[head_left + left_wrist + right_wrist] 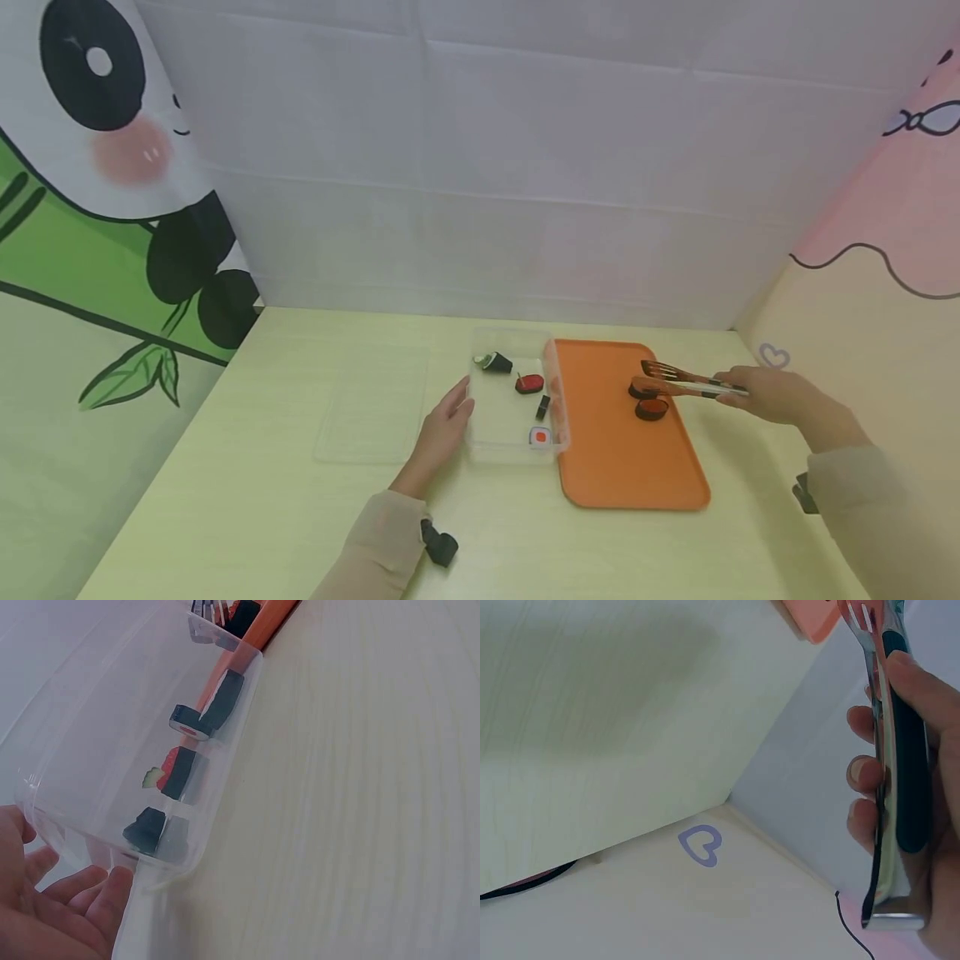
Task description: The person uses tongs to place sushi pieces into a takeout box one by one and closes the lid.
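Note:
My right hand (772, 394) grips metal tongs (911, 757) with dark handle pads, fingers on one arm and thumb on the other. The fork-like ends of the tongs reach over the orange tray (615, 475), right at a dark-wrapped toy sushi piece (640, 392) they partly hide. Just in front lies an orange-topped sushi piece (652, 409). My left hand (442, 429) touches the left side of a clear plastic box (495, 456) with extended fingers. Inside are a cone-shaped hand roll (498, 363), a red-topped piece (530, 383), a small dark piece (543, 407) and a white-edged roll (540, 437).
A clear flat lid (371, 408) lies on the pale table (247, 500) left of the box. The box's right side borders the tray. A white backdrop (487, 258) rises behind the table, with printed cloth walls at both sides.

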The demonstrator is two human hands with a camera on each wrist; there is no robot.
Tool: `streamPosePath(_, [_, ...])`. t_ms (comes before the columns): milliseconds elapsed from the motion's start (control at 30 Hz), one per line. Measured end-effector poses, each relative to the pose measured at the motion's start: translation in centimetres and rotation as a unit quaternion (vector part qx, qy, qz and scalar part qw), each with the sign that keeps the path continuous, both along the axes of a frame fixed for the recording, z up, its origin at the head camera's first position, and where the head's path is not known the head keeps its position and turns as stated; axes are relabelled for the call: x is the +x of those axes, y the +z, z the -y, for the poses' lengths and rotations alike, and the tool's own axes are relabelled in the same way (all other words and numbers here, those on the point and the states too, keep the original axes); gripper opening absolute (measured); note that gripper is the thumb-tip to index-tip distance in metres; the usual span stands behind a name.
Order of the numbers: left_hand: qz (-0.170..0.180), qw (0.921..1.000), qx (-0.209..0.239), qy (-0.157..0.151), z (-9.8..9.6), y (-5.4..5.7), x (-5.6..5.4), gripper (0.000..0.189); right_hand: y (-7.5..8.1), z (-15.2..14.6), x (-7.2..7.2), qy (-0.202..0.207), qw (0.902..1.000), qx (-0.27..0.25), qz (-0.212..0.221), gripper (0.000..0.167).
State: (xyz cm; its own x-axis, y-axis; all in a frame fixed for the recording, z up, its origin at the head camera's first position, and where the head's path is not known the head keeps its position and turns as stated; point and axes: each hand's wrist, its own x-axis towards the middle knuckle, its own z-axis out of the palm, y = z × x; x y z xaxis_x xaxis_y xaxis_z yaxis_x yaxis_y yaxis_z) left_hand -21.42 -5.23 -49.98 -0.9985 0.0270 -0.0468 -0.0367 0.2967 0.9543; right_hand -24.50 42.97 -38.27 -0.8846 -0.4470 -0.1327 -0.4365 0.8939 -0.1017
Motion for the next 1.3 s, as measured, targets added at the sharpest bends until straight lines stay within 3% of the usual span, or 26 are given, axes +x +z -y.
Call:
streamPosePath(167, [0.003,1.0,-0.004,0.004,-0.1,0.1,0.0,0.049,-0.7,0.2,-0.4,-0.004,0.9999,-0.006,0.013,0.043])
streamPosePath(400, [0.006,0.9999,-0.007,0.007,-0.1,0.2,0.0,0.049,-1.0,1.0,-1.1,0.02,0.9996,-0.014,-0.01,0.034])
streamPosePath(667, [0.004,1.0,-0.007,0.005,-0.1,0.1,-0.1,0.049,0.5,3.0,-1.2,0.045,0.9969,-0.037,-0.052,0.029])
streamPosePath(900, [-0.003,0.9999,-0.011,0.005,-0.1,0.1,-0.1,0.049,2.9,7.4,-1.4,0.089,0.9911,-0.049,-0.086,0.02])
streamPosePath(1067, [-0.005,0.9999,-0.01,0.009,0.0,0.1,-0.1,0.049,2.6,11.4,-2.0,0.125,0.9859,-0.06,-0.093,0.014])
streamPosePath(1300, [0.0,0.9999,-0.011,0.011,-0.2,0.0,-0.2,0.049,1.4,16.4,-3.0,0.155,0.9844,-0.053,-0.064,0.021])
